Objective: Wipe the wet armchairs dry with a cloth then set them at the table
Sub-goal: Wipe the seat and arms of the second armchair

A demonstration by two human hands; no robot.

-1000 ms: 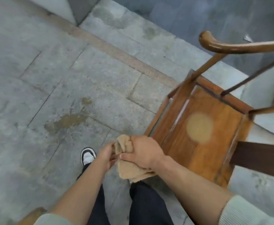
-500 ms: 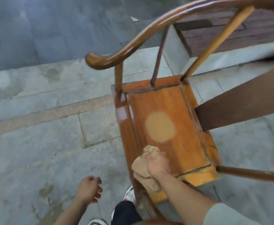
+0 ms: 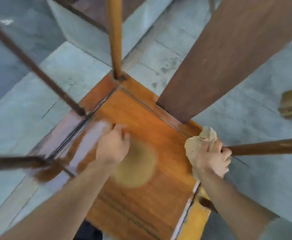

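the view looks straight down onto the glossy orange-brown wooden seat of the armchair (image 3: pixel 141 118), which stands on a pale grey stone floor (image 3: pixel 46 75). the chair's dark slats and its wide brown back splat rise toward the camera and frame the seat. a round, dull tan patch (image 3: pixel 135 165) sits near the middle of the seat, and a pale sheen along the seat's left edge reads as wet, though motion blur makes that uncertain.

the right hand (image 3: pixel 212 158) is at the seat's right edge, its fingers curled round a crumpled beige cloth (image 3: pixel 199 141) and pressing it against the frame just where a round brown armrest post (image 3: pixel 266 147) meets the seat. the left hand (image 3: pixel 113 146) hovers over or rests on the seat's left-centre with its fingers loosely bent and holding nothing; whether it touches the wood i cannot tell.

the wiping step looks to be in hand, with the right rim and the post's base getting the cloth. the next move likely calls for dragging the cloth leftward across the panel toward the shiny strip, keeping firm pressure into the grooves where water would collect. no bench is in view.
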